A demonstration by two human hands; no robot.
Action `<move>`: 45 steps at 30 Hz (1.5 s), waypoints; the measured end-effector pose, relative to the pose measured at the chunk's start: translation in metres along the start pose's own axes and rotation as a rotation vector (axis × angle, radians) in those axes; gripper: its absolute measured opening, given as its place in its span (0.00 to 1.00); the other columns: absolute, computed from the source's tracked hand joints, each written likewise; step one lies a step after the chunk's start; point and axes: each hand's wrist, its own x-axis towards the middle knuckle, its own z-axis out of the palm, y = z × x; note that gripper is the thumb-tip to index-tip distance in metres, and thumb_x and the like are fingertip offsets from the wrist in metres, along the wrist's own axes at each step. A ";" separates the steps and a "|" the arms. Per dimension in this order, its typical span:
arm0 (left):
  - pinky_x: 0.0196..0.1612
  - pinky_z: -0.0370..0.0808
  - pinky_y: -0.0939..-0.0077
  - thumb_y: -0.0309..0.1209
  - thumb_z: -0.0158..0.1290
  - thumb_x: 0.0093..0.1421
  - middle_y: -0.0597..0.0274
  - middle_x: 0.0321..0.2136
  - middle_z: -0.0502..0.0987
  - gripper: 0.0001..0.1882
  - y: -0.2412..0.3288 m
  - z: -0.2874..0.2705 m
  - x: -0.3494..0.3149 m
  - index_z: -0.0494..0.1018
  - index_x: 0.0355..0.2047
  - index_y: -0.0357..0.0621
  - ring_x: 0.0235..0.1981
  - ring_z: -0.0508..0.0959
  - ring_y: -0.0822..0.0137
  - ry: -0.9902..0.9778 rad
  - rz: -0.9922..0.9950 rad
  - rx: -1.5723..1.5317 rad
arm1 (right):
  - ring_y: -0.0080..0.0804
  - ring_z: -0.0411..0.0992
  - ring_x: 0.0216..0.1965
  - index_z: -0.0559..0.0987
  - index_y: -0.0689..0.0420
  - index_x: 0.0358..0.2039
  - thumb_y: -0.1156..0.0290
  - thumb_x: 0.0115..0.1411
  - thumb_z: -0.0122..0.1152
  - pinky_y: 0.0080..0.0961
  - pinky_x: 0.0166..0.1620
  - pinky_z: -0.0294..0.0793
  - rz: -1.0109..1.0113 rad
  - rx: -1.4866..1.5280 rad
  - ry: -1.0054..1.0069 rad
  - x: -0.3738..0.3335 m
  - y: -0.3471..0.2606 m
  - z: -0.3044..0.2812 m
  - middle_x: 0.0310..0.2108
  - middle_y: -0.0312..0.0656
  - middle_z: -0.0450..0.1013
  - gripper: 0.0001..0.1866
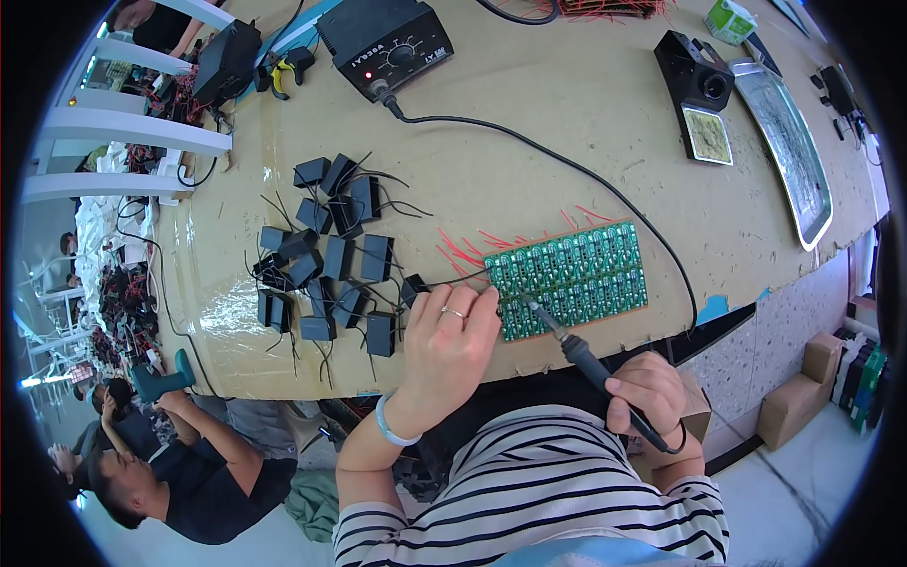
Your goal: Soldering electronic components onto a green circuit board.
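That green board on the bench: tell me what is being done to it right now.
A person in a striped shirt is soldering. The right hand grips a soldering iron with its tip on the green circuit board panel, which has red wires sticking out. The left hand rests at the panel's left edge. A pile of black components lies to the left; the iron's cable runs to a black soldering station.

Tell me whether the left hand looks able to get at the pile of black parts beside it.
Probably yes. The left hand rests at the green board's left edge, and the nearest black parts lie right beside it on the bare table, nothing between.
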 end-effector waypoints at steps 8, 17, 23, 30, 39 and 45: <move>0.39 0.72 0.63 0.22 0.63 0.54 0.59 0.34 0.75 0.12 0.000 -0.001 0.001 0.77 0.39 0.40 0.36 0.75 0.57 0.022 -0.014 0.023 | 0.35 0.77 0.25 0.79 0.61 0.41 0.78 0.56 0.66 0.30 0.31 0.79 0.026 -0.023 0.027 0.000 0.001 -0.004 0.28 0.40 0.76 0.11; 0.43 0.74 0.63 0.23 0.62 0.51 0.57 0.40 0.75 0.14 0.001 -0.002 -0.013 0.76 0.40 0.37 0.41 0.75 0.56 -0.003 0.000 0.003 | 0.37 0.76 0.23 0.79 0.62 0.39 0.76 0.58 0.64 0.31 0.29 0.77 0.027 -0.012 0.049 0.002 -0.003 -0.001 0.25 0.41 0.76 0.08; 0.36 0.75 0.68 0.24 0.65 0.58 0.60 0.34 0.76 0.10 -0.011 -0.027 -0.041 0.76 0.39 0.36 0.31 0.77 0.56 0.494 -0.157 0.042 | 0.39 0.74 0.23 0.77 0.62 0.39 0.70 0.64 0.61 0.34 0.28 0.75 0.064 -0.062 0.098 -0.010 -0.002 -0.008 0.25 0.43 0.74 0.09; 0.40 0.74 0.67 0.21 0.63 0.57 0.58 0.34 0.77 0.09 -0.024 -0.038 -0.062 0.78 0.38 0.38 0.34 0.76 0.57 0.258 -0.552 0.000 | 0.38 0.74 0.22 0.77 0.61 0.38 0.72 0.62 0.61 0.33 0.28 0.76 0.039 -0.033 0.082 0.001 -0.002 -0.005 0.25 0.42 0.73 0.07; 0.39 0.75 0.71 0.19 0.56 0.65 0.57 0.33 0.77 0.05 -0.023 -0.047 -0.069 0.75 0.40 0.38 0.36 0.79 0.64 0.290 -0.528 -0.294 | 0.37 0.74 0.21 0.78 0.60 0.38 0.74 0.61 0.62 0.31 0.28 0.76 0.028 -0.055 0.097 0.002 -0.004 -0.011 0.24 0.40 0.75 0.06; 0.31 0.66 0.83 0.24 0.45 0.73 0.65 0.31 0.71 0.02 -0.023 -0.057 -0.016 0.66 0.43 0.41 0.29 0.68 0.77 0.288 -0.562 -1.157 | 0.36 0.74 0.21 0.79 0.62 0.36 0.76 0.59 0.63 0.31 0.27 0.75 0.078 -0.045 0.158 -0.002 0.006 -0.010 0.24 0.41 0.75 0.05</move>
